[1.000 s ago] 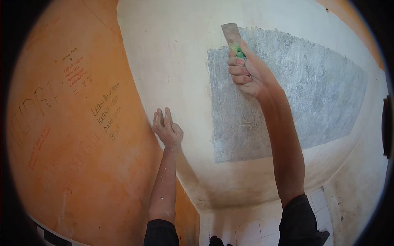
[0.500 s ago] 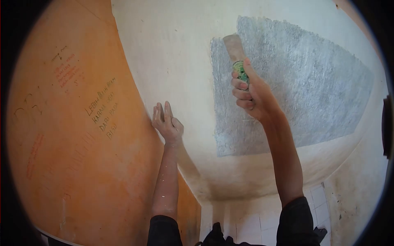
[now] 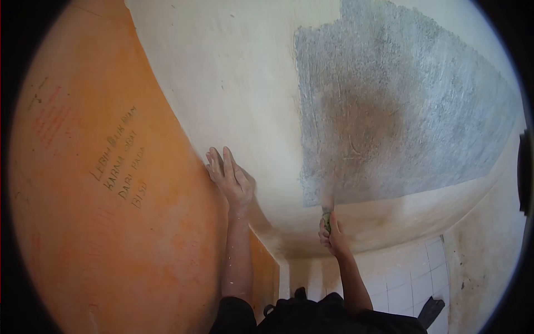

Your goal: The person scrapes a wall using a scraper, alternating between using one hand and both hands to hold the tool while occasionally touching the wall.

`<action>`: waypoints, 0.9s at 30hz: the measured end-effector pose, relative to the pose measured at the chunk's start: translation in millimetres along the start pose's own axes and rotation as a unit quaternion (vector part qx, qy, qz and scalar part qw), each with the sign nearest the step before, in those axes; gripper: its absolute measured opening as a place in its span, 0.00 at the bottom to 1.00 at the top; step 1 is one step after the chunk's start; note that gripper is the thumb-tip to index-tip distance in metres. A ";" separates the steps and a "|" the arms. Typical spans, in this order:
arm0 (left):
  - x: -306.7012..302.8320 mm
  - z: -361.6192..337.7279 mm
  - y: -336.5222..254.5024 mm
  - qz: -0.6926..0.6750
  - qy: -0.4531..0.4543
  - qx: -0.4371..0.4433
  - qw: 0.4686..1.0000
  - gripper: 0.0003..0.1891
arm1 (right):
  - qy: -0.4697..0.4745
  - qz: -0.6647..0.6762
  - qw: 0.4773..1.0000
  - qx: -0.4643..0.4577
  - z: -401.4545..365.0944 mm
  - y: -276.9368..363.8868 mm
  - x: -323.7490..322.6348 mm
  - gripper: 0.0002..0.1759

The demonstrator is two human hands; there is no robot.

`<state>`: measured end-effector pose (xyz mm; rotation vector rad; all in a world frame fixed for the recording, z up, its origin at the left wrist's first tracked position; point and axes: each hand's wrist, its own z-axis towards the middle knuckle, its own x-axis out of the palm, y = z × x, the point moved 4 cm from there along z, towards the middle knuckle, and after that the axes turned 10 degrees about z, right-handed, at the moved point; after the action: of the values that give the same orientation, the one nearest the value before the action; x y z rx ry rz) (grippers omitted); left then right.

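Observation:
My right hand [image 3: 332, 232] is closed round the green handle of a putty knife [image 3: 327, 203], low on the wall. Its blade is smeared by motion and lies over the bottom edge of a rough grey patch [image 3: 411, 111] on the pale wall [image 3: 239, 67]. Up and to the left, my left hand [image 3: 232, 181] rests against the pale wall beside the corner with the orange wall. Its fingers are stretched out and it holds nothing.
An orange wall [image 3: 83, 222] with handwriting stands on the left. White floor tiles [image 3: 400, 278] lie below. A stained wall [image 3: 478, 261] is at the right, and a dark object [image 3: 524, 172] sits at the right edge.
My right hand has moved down with the putty knife, from the patch's upper left to its lower edge. My left hand stays at the corner while the view has shifted slightly.

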<state>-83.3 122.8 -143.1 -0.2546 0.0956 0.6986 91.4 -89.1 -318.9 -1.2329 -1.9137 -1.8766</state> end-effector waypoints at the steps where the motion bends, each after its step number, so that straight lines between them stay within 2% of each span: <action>1: -1.5 0.8 -2.7 -0.017 0.012 -0.010 1.000 0.25 | -0.007 0.000 1.000 0.007 -4.3 3.8 3.1 0.29; 5: -10.8 2.4 -13.5 -0.041 0.053 -0.024 0.997 0.26 | -0.019 -0.067 0.997 -0.030 1.3 14.6 4.3 0.30; 9: -12.2 -5.6 -19.2 -0.002 0.115 -0.048 0.992 0.27 | -0.044 -0.132 0.988 -0.065 6.2 7.1 -2.2 0.29; 12: -12.4 -11.9 -19.5 -0.012 0.141 -0.054 0.988 0.28 | 0.005 -0.143 0.986 -0.086 16.6 30.7 16.9 0.29; 14: -18.2 -12.7 -26.0 -0.059 0.173 -0.091 0.979 0.28 | 0.014 -0.110 0.992 -0.061 13.9 32.3 20.1 0.30; 16: -23.7 -17.9 -26.5 -0.060 0.194 -0.087 0.975 0.29 | 0.034 -0.081 0.995 -0.050 18.2 24.7 18.5 0.31; 18: -27.9 -25.7 -28.8 -0.058 0.211 -0.094 0.971 0.30 | -0.013 -0.081 0.997 0.011 11.8 0.6 1.2 0.30; 20: -29.3 -32.9 -31.5 -0.091 0.243 -0.121 0.958 0.30 | -0.002 -0.098 0.995 0.009 10.7 4.9 1.4 0.30; 25: -26.0 -58.2 -46.4 -0.128 0.246 -0.162 0.947 0.31 | 0.014 -0.122 0.992 0.002 12.6 -0.4 -10.7 0.29; 27: -22.5 -70.1 -52.0 -0.130 0.255 -0.161 0.945 0.32 | -0.015 -0.111 0.993 0.026 14.2 -6.9 -17.4 0.29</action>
<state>-67.0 52.0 -196.4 -0.7481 0.4356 0.3683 103.6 -82.6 -337.9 -1.0765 -2.1804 -1.9073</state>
